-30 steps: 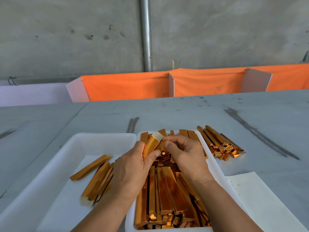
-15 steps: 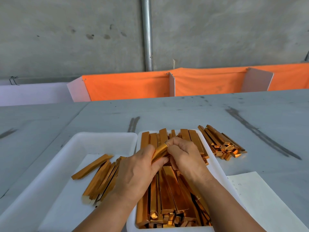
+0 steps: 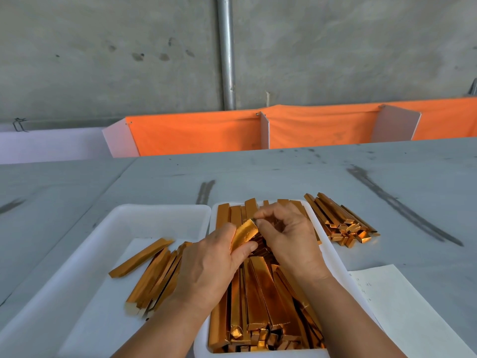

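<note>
two hands work close together above the right tray (image 3: 334,255). our left hand (image 3: 211,262) grips one gold box (image 3: 245,232) around its middle; our right hand (image 3: 286,239) pinches its far end. a few boxes (image 3: 154,275) lie in the left tray (image 3: 160,210), likely finished. we judge the job barely begun: the right tray is full and another pile (image 3: 338,220) waits on the table (image 3: 284,174).

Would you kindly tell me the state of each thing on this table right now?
Long gold foil carton: held tilted over the right white plastic tray.
Left hand: grips its lower part.
Right hand: pinches its upper end.
Right tray: packed with gold cartons.
Left white plastic tray: holds a few cartons, lying flat.
Carton pile: heaped on the grey table, beside the right tray.
</note>
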